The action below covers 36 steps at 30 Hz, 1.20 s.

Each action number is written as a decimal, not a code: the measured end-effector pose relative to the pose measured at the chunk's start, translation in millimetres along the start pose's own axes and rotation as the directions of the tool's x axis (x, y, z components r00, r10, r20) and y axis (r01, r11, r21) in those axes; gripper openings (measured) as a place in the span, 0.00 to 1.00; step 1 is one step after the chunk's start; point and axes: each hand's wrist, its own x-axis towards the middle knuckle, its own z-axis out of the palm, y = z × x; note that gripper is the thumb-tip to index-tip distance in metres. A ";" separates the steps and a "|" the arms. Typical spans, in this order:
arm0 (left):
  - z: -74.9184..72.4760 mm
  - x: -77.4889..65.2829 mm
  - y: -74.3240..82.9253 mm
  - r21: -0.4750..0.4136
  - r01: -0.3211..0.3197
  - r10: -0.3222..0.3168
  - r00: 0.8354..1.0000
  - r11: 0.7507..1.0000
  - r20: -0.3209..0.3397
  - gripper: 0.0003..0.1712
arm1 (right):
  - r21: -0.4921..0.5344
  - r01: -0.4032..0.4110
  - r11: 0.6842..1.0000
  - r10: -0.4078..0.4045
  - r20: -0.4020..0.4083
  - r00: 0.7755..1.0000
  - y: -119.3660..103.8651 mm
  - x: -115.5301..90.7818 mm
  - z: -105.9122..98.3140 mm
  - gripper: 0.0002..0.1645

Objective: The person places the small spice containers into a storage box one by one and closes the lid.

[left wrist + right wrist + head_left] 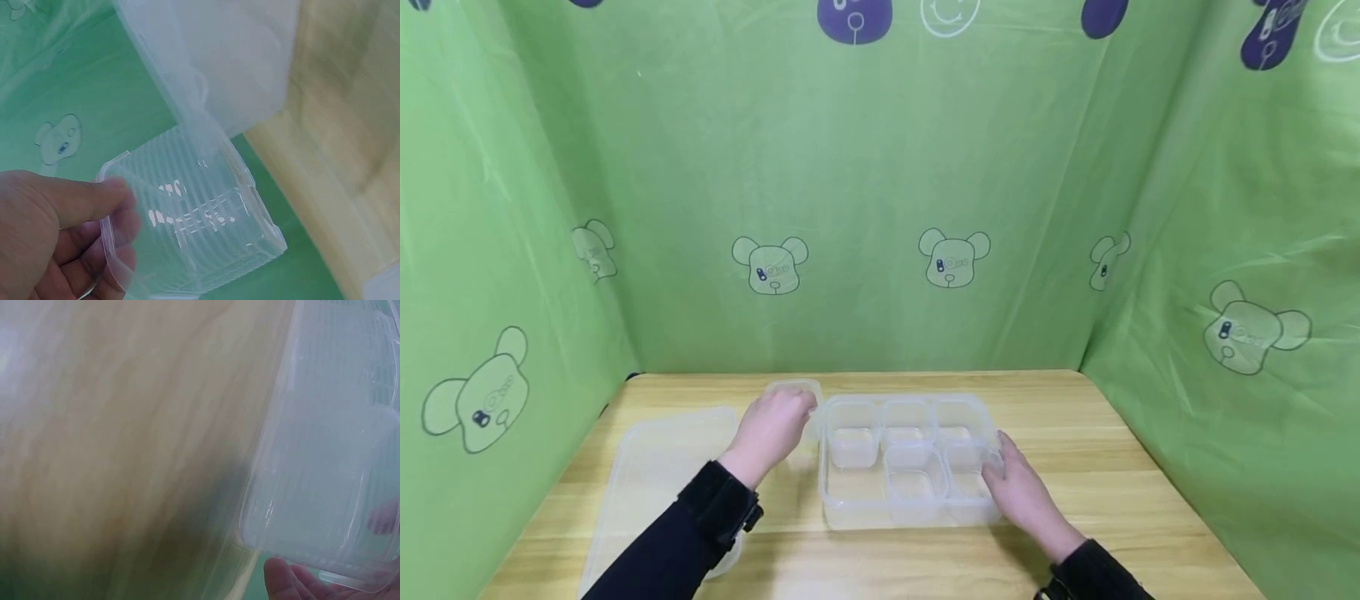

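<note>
My left hand (777,427) pinches the rim of a small clear plastic bin (194,219) between thumb and fingers; ribbed walls show in the left wrist view. In the head view this bin is just left of a large clear rectangular storage box (868,515), partly hidden by the hand. Inside the box, several small bins (916,479) fill the back row and the front middle and right. Bare box floor shows at the front left. My right hand (1026,492) grips the box's right end, thumb over the rim, fingers (284,581) outside against the wall.
A large translucent lid (651,467) lies flat on the left of the wooden table (1112,500), partly under the left forearm. Green curtains (865,167) with bear prints stand behind and on both sides of the table.
</note>
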 end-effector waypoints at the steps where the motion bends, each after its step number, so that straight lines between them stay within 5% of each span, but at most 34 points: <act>1: -2.2 0.2 1.5 0.010 -0.009 0.009 1.000 1.000 -0.008 0.09 | -0.001 0.000 1.000 0.000 0.000 1.000 0.1 0.4 -0.1 0.43; 15: -34.7 -3.2 39.5 0.080 -0.181 0.189 0.976 0.980 -0.111 0.09 | -0.008 0.006 1.000 -0.006 -0.002 1.000 1.0 1.8 0.5 0.43; 36: -31.5 -16.8 73.1 0.029 -0.256 0.257 0.963 0.966 -0.082 0.09 | -0.006 -0.004 1.000 0.004 -0.009 1.000 0.8 1.2 1.1 0.43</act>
